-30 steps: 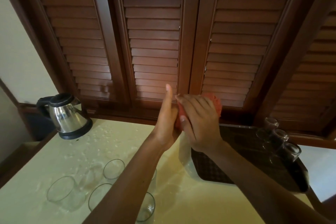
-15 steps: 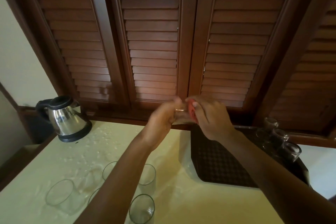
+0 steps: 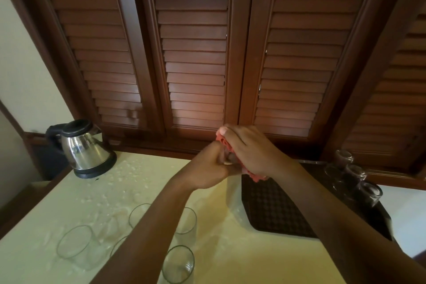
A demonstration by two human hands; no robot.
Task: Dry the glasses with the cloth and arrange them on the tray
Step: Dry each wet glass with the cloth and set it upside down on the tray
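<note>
A glass (image 3: pixel 227 159) is gripped by the left hand (image 3: pixel 208 168), the cloth (image 3: pixel 224 143) clutched by the right hand (image 3: pixel 251 152), tray (image 3: pixel 276 210) just below-right.

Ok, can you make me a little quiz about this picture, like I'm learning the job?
1. True or false: the kettle stands on the tray.
2. How many glasses are already on the tray?
3. What does the right hand hold? A) red cloth B) sponge C) spoon

Key:
1. False; it stands on the wet counter.
2. Three, along the tray's right side.
3. A; the left hand grips the glass being dried.
</note>
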